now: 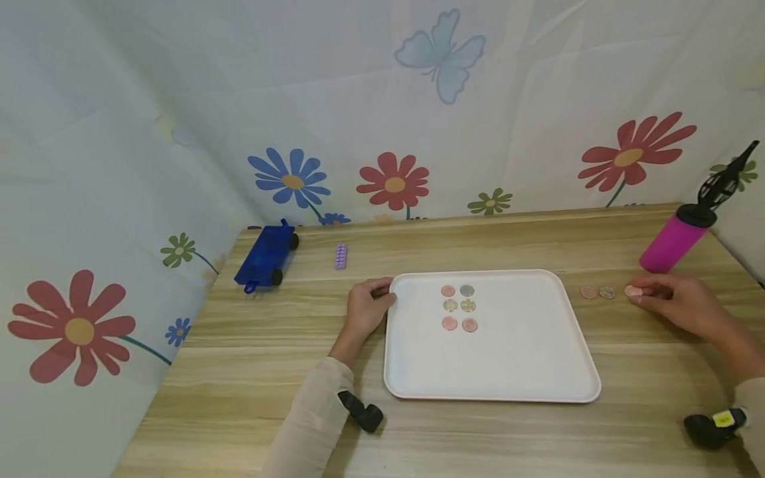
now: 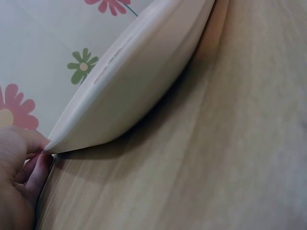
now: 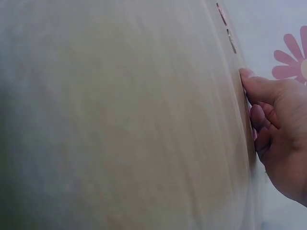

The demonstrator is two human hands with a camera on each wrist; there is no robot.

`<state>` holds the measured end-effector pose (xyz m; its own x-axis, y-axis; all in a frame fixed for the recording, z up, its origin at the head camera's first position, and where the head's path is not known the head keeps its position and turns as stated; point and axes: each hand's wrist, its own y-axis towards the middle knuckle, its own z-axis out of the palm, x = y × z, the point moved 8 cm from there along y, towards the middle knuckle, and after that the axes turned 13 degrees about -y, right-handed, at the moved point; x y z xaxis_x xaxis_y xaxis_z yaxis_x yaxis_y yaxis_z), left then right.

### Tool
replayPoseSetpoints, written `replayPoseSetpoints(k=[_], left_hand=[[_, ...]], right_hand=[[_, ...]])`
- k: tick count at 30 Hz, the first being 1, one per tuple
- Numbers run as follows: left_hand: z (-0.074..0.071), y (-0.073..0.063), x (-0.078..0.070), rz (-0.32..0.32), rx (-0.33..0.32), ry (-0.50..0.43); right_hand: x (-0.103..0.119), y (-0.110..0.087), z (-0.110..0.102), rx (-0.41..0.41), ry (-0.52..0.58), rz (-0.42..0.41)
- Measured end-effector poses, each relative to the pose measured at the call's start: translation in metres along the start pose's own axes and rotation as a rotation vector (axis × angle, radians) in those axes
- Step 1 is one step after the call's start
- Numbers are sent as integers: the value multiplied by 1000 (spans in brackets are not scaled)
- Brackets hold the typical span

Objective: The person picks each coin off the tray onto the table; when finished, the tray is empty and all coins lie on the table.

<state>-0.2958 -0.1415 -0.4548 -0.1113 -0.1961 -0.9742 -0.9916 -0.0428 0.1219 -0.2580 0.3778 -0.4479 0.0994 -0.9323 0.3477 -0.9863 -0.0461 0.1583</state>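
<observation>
My left hand [image 1: 367, 309] pinches the rim of a white tray [image 1: 526, 358] at its far left corner; the left wrist view shows thumb and fingers [image 2: 32, 177] on that edge. On the tray lie several coins in two columns: copper ones, gold ones [image 1: 468, 305] and a silver one [image 1: 467, 290]. Right of the tray, my right hand [image 1: 687, 305] holds a coin [image 1: 631, 291] at its fingertips, low at the table. A copper coin [image 1: 588, 293] and a silver coin [image 1: 607, 293] lie just left of it. In the right wrist view the fingers hide the held coin.
A pink hand pump [image 1: 672, 242] with a black top stands behind my right hand. At the back left are a blue toy wagon [image 1: 267, 255] and a small purple brick [image 1: 340, 257]. A flowered curtain [image 1: 335, 99] hangs behind the wooden table [image 1: 227, 398].
</observation>
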Motion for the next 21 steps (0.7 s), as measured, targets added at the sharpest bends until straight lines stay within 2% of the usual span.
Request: replayPoseSetpoints(k=[21], left_hand=[[-1, 0, 0, -15, -7, -3]], right_hand=[[0, -5, 3, 36, 74, 40]])
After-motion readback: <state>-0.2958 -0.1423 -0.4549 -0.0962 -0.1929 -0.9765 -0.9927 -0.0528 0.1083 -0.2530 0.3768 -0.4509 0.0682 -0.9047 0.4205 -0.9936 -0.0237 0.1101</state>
